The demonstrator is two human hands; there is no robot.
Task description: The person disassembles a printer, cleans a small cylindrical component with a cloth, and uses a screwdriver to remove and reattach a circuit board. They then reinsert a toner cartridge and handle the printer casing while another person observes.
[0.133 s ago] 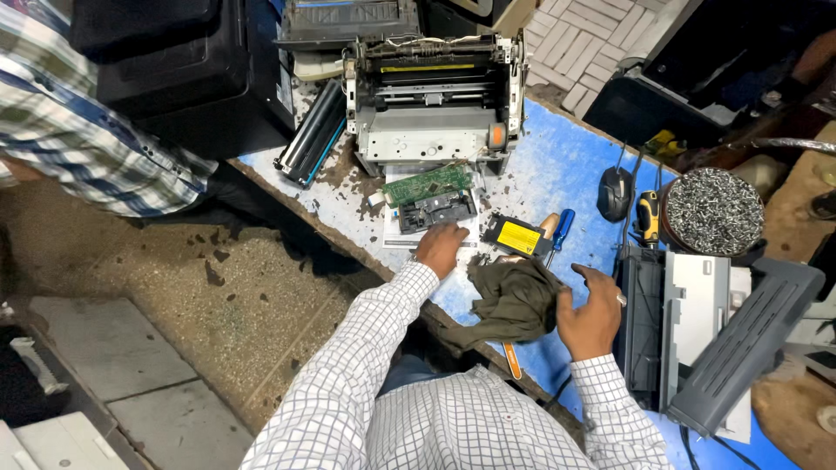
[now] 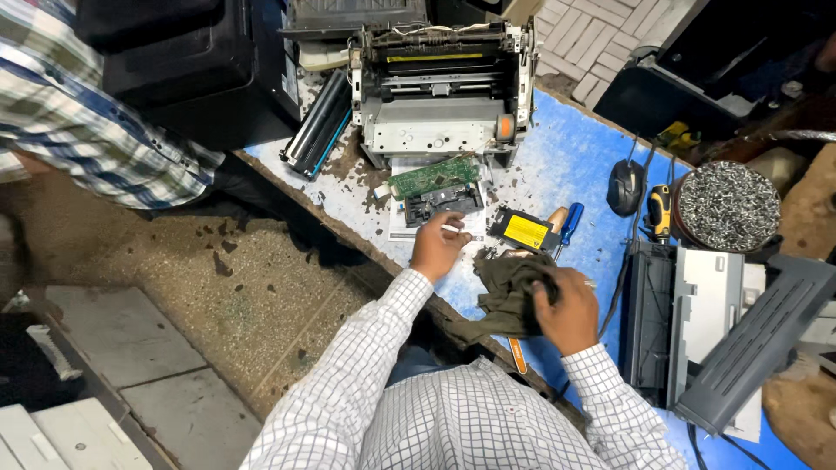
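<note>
My left hand (image 2: 438, 248) lies on a white sheet on the blue table (image 2: 566, 157), with a thin white stick (image 2: 450, 229) pinched in its fingers. It is just below a black plastic part (image 2: 444, 202) and a green circuit board (image 2: 433, 177). My right hand (image 2: 570, 306) grips a crumpled dark olive cloth (image 2: 512, 292) near the table's front edge. A black module with a yellow label (image 2: 525, 231) sits between the two hands. Behind them stands an opened, stripped printer (image 2: 440, 104).
A toner cartridge (image 2: 318, 122) lies left of the printer. Right of the hands are two screwdrivers (image 2: 566, 222), a mouse (image 2: 625, 187), a yellow-black tool (image 2: 660, 209), a round tub of screws (image 2: 727, 204) and another dismantled printer (image 2: 723, 331). A person in a plaid shirt (image 2: 78, 122) stands at the left.
My right hand has shifted slightly left over the cloth. The left hand has stayed in place.
</note>
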